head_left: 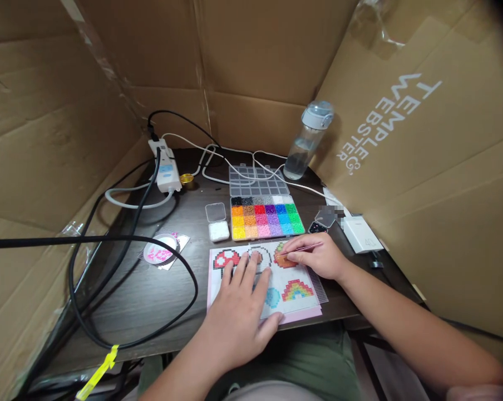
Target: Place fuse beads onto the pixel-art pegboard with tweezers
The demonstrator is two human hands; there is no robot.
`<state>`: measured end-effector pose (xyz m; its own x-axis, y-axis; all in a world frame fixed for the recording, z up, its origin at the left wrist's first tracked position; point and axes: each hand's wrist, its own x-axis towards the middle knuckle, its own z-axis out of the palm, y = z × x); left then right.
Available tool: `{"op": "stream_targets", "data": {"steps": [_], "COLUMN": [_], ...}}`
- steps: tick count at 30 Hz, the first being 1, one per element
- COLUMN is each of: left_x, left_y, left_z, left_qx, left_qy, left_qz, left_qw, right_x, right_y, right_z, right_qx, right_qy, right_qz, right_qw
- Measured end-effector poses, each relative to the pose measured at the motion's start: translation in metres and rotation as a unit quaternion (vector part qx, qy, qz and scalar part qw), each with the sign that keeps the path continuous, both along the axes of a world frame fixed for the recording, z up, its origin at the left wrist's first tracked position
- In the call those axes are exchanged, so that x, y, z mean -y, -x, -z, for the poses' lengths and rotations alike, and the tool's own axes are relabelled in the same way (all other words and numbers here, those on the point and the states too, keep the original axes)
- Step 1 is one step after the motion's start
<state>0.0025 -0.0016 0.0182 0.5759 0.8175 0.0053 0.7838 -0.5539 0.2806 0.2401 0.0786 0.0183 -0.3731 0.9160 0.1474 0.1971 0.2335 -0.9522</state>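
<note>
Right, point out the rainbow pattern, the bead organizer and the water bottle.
Rainbow pattern (297, 285): head view, on the top of its arch.
Bead organizer (242, 190): head view, on its open, see-through lid.
Water bottle (306, 140): head view, on its clear body.

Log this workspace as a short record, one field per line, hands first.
Left hand: resting, fingers spread, on the pixel-pattern sheet
Right hand: holding a thin pink tool at the orange-and-green motif
Bead box: open, beads sorted by colour
White bead case: open, left of the box
Water bottle: standing, back right, partly filled
Power strip: back left, cables plugged in
</note>
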Motion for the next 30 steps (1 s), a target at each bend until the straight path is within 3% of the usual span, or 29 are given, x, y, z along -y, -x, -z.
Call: {"op": "stream_targets", "data": {"steps": [11, 21, 26, 30], "left_x": [-0.0004, 0.0005, 0.0003, 0.0004], "left_y": [-0.0003, -0.0008, -0.0001, 0.0008], "left_z": [0.0, -0.0008, 0.0004, 0.0009], "left_qx": [0.006, 0.001, 0.005, 0.004], "left_qy": [0.002, 0.002, -0.001, 0.001], "left_qz": [-0.002, -0.002, -0.001, 0.002], "left_qw": [1.0, 1.0, 1.0, 1.0], "right_x": [0.0, -0.001, -0.002, -0.0087], "right_y": [0.0006, -0.0003, -0.0013, 0.0029], "right_z": [0.0021, 0.0043, 0.0027, -0.0046], "right_qx": [-0.032, -0.031, -0.015, -0.019], "right_qy": [0.047, 0.042, 0.014, -0.015], "right_qz": [-0.031, -0.032, -0.004, 0.064], "right_qw": [0.998, 0.998, 1.0, 0.998]}}
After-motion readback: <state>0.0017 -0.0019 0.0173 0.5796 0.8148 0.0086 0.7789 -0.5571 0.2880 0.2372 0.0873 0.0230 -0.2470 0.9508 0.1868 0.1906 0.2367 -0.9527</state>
